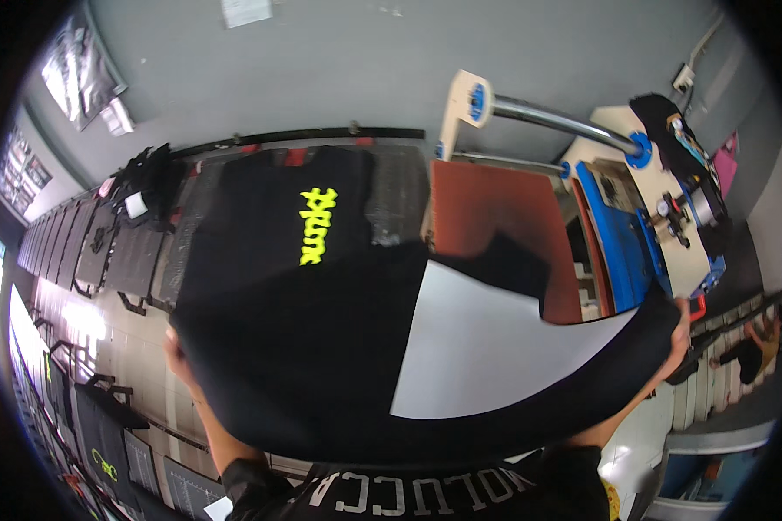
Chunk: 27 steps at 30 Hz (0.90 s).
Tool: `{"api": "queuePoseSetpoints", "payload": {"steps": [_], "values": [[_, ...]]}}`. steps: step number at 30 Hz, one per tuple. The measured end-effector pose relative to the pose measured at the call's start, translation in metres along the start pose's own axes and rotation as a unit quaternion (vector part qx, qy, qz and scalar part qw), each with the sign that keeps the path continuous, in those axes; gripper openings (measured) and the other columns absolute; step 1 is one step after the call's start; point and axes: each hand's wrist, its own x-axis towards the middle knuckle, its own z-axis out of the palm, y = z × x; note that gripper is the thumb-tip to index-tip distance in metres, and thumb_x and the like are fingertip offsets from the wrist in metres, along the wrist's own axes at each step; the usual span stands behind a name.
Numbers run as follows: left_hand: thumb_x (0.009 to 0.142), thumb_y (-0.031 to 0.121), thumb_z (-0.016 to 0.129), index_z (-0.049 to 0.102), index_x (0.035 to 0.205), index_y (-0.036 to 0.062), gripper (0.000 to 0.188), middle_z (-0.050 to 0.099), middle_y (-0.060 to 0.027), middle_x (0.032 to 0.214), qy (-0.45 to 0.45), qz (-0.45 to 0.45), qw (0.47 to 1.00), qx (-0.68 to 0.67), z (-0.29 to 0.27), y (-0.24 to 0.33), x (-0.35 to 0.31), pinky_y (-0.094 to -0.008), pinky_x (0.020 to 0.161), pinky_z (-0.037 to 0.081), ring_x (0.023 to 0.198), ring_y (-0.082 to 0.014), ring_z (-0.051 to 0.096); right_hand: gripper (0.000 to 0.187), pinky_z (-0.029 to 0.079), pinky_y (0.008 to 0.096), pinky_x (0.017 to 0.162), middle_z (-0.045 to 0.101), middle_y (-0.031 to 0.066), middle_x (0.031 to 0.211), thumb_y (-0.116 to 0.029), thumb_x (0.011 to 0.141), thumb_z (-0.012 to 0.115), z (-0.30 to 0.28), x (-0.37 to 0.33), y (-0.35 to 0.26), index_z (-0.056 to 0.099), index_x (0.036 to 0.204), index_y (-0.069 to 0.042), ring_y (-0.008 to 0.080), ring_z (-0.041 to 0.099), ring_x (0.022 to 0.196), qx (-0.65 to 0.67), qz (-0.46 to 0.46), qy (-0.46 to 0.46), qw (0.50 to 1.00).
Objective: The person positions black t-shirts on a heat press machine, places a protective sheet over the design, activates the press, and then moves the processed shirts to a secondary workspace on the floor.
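A black fabric panel [304, 347], shaped like a garment piece, is stretched wide between my hands. On its right half lies a pale grey sheet [495, 347] with a curved lower edge. My left hand [179, 358] is closed on the panel's left edge, its fingers partly hidden behind the cloth. At the right corner my right hand [682, 334] grips the cloth. Beyond it, another black garment piece [252, 208] with neon yellow lettering lies flat on a dark board. The held panel overlaps the near part of that piece and the reddish-brown pad [495, 204].
On the right stands a heat press with a steel bar [565, 122], a blue plate [613, 234] and a gauge. Dark printing boards [135, 260] run in a row leftward, with a bundle of black cloth [143, 187] on them. Another person [756, 347] is at the far right.
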Motion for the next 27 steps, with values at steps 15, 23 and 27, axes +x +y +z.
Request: {"api": "queuePoseSetpoints", "payload": {"steps": [15, 23, 27], "values": [[0.095, 0.023, 0.056, 0.059, 0.112, 0.0056, 0.024, 0.065, -0.0116, 0.11, 0.037, -0.015, 0.999, 0.008, -0.027, 0.098, 0.432, -0.0452, 0.092, 0.044, 0.103, -0.0276, 0.058, 0.009, 0.05, 0.0346, 0.078, 0.059, 0.0042, 0.092, -0.016, 0.091, 0.058, 0.453, 0.155, 0.142, 0.059, 0.09, -0.007, 0.0171, 0.058, 0.088, 0.088, 0.099, -0.172, 0.976], [0.096, 0.017, 0.056, 0.062, 0.113, -0.0021, 0.026, 0.067, -0.0125, 0.114, -0.146, 0.046, 0.986, -0.065, -0.059, 0.179, 0.389, -0.0396, 0.1, 0.044, 0.107, -0.0251, 0.061, 0.014, 0.042, 0.0349, 0.092, 0.06, 0.0018, 0.106, -0.018, 0.09, 0.061, 0.435, 0.068, 0.071, 0.061, 0.101, -0.009, 0.0146, 0.055, 0.103, 0.146, 0.052, -0.16, 0.975], [0.098, 0.019, 0.054, 0.059, 0.119, -0.0013, 0.03, 0.064, -0.0123, 0.119, -0.073, 0.003, 0.997, -0.031, -0.12, 0.153, 0.294, -0.0374, 0.099, 0.046, 0.109, -0.0226, 0.061, 0.006, 0.043, 0.0325, 0.087, 0.055, -0.0023, 0.099, -0.011, 0.089, 0.06, 0.373, -0.034, 0.098, 0.057, 0.093, -0.013, 0.0095, 0.051, 0.101, 0.12, 0.153, -0.134, 0.972]]}}
